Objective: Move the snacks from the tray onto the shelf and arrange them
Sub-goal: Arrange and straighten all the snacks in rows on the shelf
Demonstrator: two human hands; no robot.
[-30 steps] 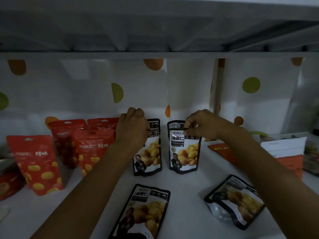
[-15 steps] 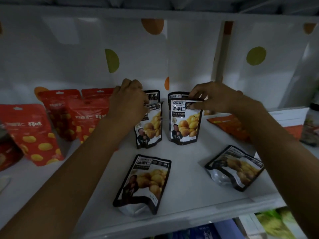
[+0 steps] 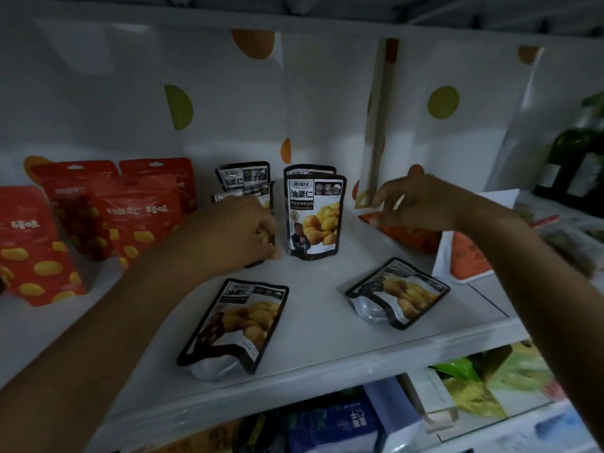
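On the white shelf point(image 3: 327, 351) stand black chestnut snack pouches in two short rows. The right front pouch point(image 3: 313, 217) stands upright and free, with another point(image 3: 310, 169) behind it. My left hand point(image 3: 235, 230) covers the left front pouch point(image 3: 245, 195), fingers curled at its right edge; a further pouch point(image 3: 243, 176) stands behind. My right hand point(image 3: 421, 204) hovers right of the standing pouches, fingers loosely spread, holding nothing. Two more black pouches lie flat near the front edge, one in the middle point(image 3: 238, 325) and one to the right point(image 3: 398, 292).
Several red snack pouches point(image 3: 137, 217) stand at the left. An orange packet point(image 3: 413, 238) lies behind my right hand, beside a white box point(image 3: 457, 259). Dark bottles point(image 3: 575, 168) stand at far right. Blue and green packages point(image 3: 333, 420) fill the shelf below.
My right hand let go of the right front pouch and moved off to the right. My left hand slid from the left pouch's top down its front. The view tilted downward.
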